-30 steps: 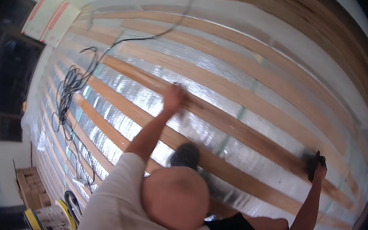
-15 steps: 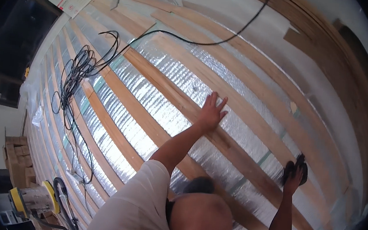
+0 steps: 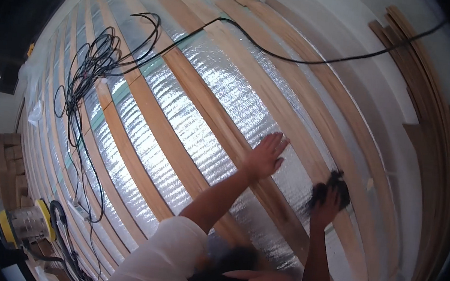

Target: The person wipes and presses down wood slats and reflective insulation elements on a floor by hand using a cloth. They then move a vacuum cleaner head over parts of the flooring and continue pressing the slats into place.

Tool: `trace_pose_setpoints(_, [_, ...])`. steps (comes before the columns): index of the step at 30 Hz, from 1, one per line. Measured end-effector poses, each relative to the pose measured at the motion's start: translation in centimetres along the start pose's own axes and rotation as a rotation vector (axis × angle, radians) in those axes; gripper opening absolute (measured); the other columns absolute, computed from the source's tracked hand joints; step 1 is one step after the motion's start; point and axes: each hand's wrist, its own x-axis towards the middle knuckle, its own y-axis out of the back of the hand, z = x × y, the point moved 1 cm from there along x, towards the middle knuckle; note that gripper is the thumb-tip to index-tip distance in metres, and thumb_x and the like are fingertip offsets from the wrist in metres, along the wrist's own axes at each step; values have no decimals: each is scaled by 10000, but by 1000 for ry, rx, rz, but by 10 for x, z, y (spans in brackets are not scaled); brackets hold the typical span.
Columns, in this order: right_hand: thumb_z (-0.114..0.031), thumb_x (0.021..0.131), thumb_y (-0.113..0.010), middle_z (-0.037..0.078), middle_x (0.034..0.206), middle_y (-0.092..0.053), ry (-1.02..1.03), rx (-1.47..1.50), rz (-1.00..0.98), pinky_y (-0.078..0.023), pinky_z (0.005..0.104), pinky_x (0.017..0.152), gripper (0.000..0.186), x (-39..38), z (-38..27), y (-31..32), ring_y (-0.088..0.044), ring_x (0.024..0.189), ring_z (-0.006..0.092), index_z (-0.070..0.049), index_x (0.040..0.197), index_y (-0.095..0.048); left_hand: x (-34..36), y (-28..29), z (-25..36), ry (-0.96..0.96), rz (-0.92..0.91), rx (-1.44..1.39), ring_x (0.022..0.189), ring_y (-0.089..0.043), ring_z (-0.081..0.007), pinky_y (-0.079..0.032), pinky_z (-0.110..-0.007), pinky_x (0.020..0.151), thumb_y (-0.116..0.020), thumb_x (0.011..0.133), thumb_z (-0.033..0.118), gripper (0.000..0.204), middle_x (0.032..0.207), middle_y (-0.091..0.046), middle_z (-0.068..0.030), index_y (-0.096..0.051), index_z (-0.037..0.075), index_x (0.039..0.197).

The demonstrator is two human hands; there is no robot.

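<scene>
Black tool (image 3: pixel 342 195), kind unclear: lies over pale plank (image 3: pixel 265 92), right of my body. Plank's long axis runs from far left to near right. My right hand (image 3: pixel 327 207) nearer; fingers closed over tool from above, tool just beyond palm. My left hand (image 3: pixel 263 156) apart from tool, to its left; palm down, fingers extended, over neighbouring plank (image 3: pixel 199 96); pressure cannot be judged. Silver foil (image 3: pixel 197 143) between planks.

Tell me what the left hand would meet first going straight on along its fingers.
Likely the pale wooden plank just ahead of the left hand, though the picture leaves the hand's height unclear.
</scene>
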Motion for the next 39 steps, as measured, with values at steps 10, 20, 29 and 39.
trace_pose_setpoints(10, [-66, 777, -761, 126, 1458, -593, 574, 223, -80, -434, 510, 1089, 600, 236, -263, -47, -537, 1319, 404, -114, 1362, -636, 1, -10, -6, 160, 46, -13, 1401, -406, -487, -305, -551, 1215, -659, 862, 204, 580, 1446, -464, -326, -546, -107, 1338])
trace_pose_setpoints(20, [-47, 813, -728, 142, 1327, -675, 620, 590, -68, -479, 485, 1048, 442, 327, -331, -84, -605, 1251, 372, -121, 1248, -709, -2, -14, -11, 79, -66, 33, 1478, -349, -420, -253, -548, 1245, -590, 897, 151, 513, 1520, -479, -200, -576, 3, 1388])
trace_pose_setpoints(29, [-5, 782, -688, 201, 1387, -612, 256, 226, -78, -378, 516, 1149, 580, 66, -19, 15, -517, 1348, 409, -66, 1356, -621, 4, -11, -7, 142, -148, 39, 1534, -277, -397, -168, -547, 1274, -510, 940, 102, 682, 1663, -324, -131, -349, 133, 1602])
trace_pose_setpoints(39, [-200, 1055, -518, 175, 1384, -642, -254, 99, 329, -463, 416, 1080, 414, -13, 200, 25, -611, 1262, 336, -42, 1433, -581, 3, -2, -1, 89, -196, 141, 1545, -260, -381, -148, -570, 1272, -516, 954, 146, 677, 1686, -276, -134, -331, 118, 1604])
